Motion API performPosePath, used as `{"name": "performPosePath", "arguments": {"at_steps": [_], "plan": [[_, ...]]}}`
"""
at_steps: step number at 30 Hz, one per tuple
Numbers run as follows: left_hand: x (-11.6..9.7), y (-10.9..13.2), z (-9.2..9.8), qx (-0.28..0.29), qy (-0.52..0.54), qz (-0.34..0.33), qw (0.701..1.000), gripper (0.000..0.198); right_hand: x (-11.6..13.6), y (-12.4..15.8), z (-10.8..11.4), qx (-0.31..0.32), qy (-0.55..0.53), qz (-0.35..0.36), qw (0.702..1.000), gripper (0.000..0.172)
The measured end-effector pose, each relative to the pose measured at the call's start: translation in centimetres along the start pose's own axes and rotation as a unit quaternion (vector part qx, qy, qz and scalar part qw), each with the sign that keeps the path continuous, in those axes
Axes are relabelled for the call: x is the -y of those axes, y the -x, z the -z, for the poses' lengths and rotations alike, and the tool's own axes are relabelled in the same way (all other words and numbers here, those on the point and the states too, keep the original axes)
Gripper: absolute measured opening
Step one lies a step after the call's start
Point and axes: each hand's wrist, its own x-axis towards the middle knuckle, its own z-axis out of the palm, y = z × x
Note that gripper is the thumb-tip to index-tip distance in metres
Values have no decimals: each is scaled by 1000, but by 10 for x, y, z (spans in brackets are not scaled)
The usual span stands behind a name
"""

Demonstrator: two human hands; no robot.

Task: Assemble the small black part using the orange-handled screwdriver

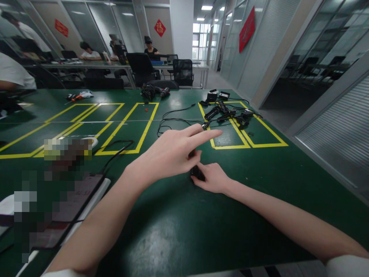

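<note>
The right hand (215, 177) is clamped on a small black object (198, 174) at the green table (250, 227) — so buried between fingers that I can't make out what it is. The left hand (177, 150) arches over it, index finger stretched out; a dark bit with a speck of red peeks out underneath, but whether that hand is clamped on it I can't tell. Beyond, a tangle of black parts (223, 110) blurs together — single pieces are hard to sort out.

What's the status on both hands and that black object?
Right fingers gripping black object. Left fingers close by, hold unclear. Black parts lie beyond, not visibly in the way.
</note>
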Motion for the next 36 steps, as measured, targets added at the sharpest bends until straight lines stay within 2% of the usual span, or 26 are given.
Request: {"name": "performPosePath", "arguments": {"at_steps": [6, 11, 15, 24, 29, 36], "plan": [[0, 0, 0, 2, 10, -12, 1000, 57, 0, 0, 0, -1, -2, -2, 1000, 32], [0, 0, 0, 2, -1, 11, 1000, 57, 0, 0, 0, 3, 2, -3, 1000, 33], [0, 0, 0, 4, 7, -16, 1000, 57, -1, 0, -2, -5, 1, 5, 1000, 32], [-1, 0, 2, 3, 2, -13, 1000, 58, 0, 0, -1, -6, -5, 2, 1000, 31], [-1, -1, 1, -6, -22, 12, 1000, 57, -1, 0, -3, -12, -1, 6, 1000, 33], [-1, -1, 1, 8, -7, -10, 1000, 56, -2, -1, -3, -13, -2, 6, 1000, 31]]}}
